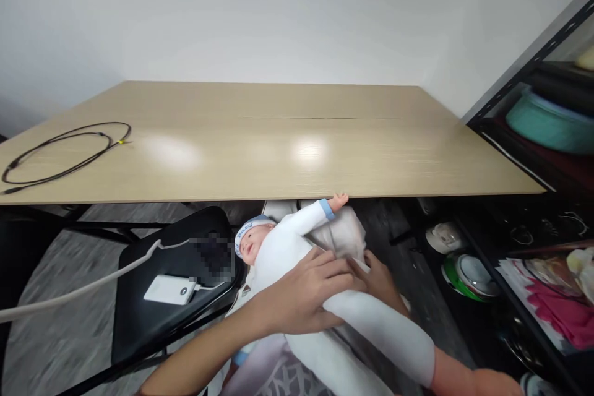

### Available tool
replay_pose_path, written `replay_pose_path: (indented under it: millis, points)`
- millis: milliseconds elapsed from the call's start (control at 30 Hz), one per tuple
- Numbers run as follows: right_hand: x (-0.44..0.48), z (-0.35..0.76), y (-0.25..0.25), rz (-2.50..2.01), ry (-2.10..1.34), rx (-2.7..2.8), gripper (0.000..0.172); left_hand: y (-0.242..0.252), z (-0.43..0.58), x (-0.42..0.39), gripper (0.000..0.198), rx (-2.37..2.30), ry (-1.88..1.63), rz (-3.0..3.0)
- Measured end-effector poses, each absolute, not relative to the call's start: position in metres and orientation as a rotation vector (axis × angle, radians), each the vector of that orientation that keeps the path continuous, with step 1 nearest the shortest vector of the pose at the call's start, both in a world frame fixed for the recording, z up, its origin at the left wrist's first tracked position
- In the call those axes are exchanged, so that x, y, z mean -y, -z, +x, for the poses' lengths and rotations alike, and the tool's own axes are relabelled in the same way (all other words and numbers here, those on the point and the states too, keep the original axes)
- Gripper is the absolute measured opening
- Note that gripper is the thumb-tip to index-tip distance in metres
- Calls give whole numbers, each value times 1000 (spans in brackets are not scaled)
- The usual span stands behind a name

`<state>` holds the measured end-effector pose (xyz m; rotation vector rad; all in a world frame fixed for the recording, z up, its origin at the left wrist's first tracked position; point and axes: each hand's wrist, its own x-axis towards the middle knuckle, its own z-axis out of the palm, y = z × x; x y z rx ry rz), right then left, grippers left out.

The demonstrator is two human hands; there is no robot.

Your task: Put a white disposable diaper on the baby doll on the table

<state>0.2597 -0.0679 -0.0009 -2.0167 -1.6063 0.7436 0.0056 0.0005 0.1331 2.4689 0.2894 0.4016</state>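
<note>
A baby doll (pixel 288 247) in a white suit with blue cuffs and a blue-and-white cap lies on its back across the lap. Its head points left and its bare feet reach the lower right. My left hand (pixel 315 288) is curled over the doll's hip and the top of its thigh, with the thumb below. My right hand (pixel 383 281) is on the far side, its fingers at the white cloth by the doll's hip; the raised thigh covers part of it. One doll arm is lifted up to the table edge.
A wooden table (pixel 260 154) stands ahead, carrying a coiled black cable (pixel 69 170). On a black chair (pixel 134 322) at left lies a white power bank (pixel 169 289) with cables; a patch there is pixelated. Dark shelves (pixel 477 241) at right hold tins, cloths and a teal container (pixel 550 120).
</note>
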Motion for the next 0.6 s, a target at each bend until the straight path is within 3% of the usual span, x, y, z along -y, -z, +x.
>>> replay_pose_path:
  millis: [133,333,500,600]
  points:
    - [36,229,8,-2068,-753,1579,51,-120,7,13,51,-249,-362,2529]
    - [33,242,-21,-1738,-39,1748,70,-108,-22,38,50,-350,-483,2387]
    - [-19,225,-45,-1472,-225,2285,65,-61,-83,64,36,-1059,-791,2268]
    - [-47,220,-35,-1416,-339,2459,58,-19,-115,78,57,-1525,-802,2139]
